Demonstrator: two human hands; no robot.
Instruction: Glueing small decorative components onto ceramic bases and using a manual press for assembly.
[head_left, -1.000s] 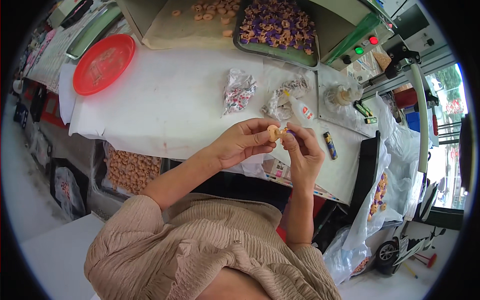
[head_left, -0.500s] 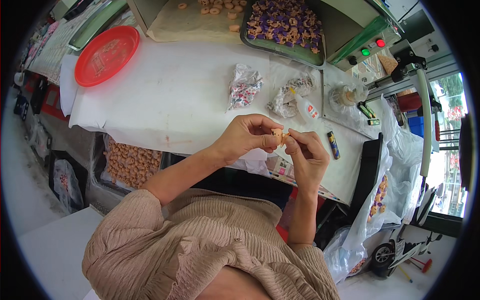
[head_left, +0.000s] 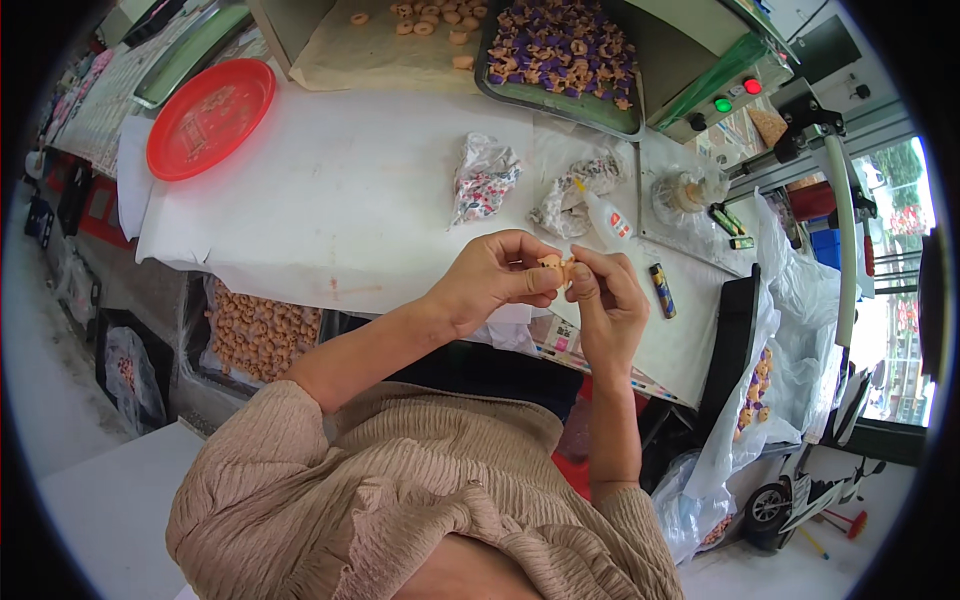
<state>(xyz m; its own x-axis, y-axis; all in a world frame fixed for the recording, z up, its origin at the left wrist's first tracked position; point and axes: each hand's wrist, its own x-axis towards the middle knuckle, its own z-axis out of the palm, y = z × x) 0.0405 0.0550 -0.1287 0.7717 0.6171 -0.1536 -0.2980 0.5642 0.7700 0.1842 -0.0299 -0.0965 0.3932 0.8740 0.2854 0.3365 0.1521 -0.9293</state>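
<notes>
On the bench (head_left: pixel 330 200), covered in white sheeting, a red round tray (head_left: pixel 210 118) lies toward the far left corner, and further right along the far edge sit a sheet of brown paper with tan rings (head_left: pixel 400 40) and a dark tray of purple and tan pieces (head_left: pixel 565 50). Above the near edge, the left hand (head_left: pixel 490 280) has its grip pressed together, thumb and fingers pinching a small tan piece (head_left: pixel 551 267) from the left. The right hand (head_left: pixel 605 300) meets it from the right, its fingertips (head_left: pixel 580 272) closed on the same piece, so both grips touch it and each other just above the near edge of the bench, towards its right end. Beyond the hands lie two crumpled plastic bags (head_left: pixel 483 180), a white glue bottle (head_left: pixel 605 215) on its side and, near the right edge, a blue lighter (head_left: pixel 661 290). Compared with half a second earlier, the hands hold the same pinch and the piece remains between them; the view has shifted slightly, so the hands sit a little lower in the picture and the red tray stands a touch further right.
</notes>
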